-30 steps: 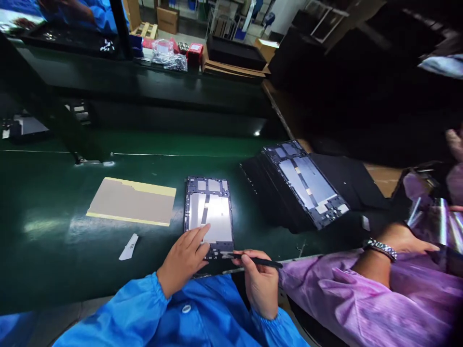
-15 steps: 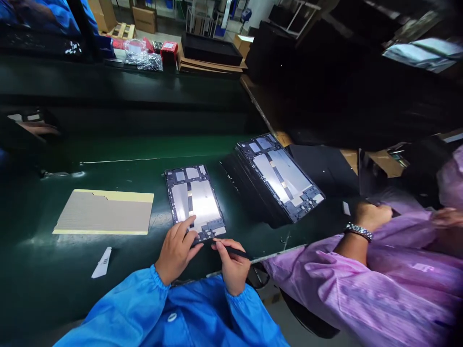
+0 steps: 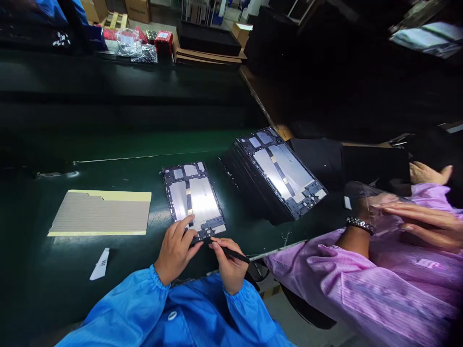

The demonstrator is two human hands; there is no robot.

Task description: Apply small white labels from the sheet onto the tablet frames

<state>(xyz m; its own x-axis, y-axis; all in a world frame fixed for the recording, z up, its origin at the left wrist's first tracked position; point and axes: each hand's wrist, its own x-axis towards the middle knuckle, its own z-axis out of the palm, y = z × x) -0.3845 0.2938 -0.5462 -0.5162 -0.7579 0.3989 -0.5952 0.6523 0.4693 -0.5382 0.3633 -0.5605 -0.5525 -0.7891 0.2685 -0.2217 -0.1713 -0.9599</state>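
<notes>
An opened tablet [image 3: 204, 197] lies on the green table before me, its silver plate, dark frame and ribbon cable showing. My left hand [image 3: 176, 248] rests on its lower left part, fingers on the plate and thumb by the bottom edge, holding it. Pinched in my right hand [image 3: 229, 265] is a slim black pen-like tool [image 3: 237, 255], its tip at the tablet's bottom edge; the exact contact is too small to make out. To the right stands a tilted stack of similar tablets [image 3: 285, 168], the top one with its inside facing up.
On the left lie a sheet of grey strips with yellow edges [image 3: 101, 214] and a white label piece [image 3: 100, 265]. A co-worker in a pink sleeve [image 3: 325, 270] sits at right, holding clear film [image 3: 379, 202] near a black panel [image 3: 376, 166]. Boxes [image 3: 208, 41] stand behind.
My hands stay at the tablet's bottom edge, and the black tool has tilted slightly. The co-worker's hands have shifted and now hold clear film; another hand appears by the black panel.
</notes>
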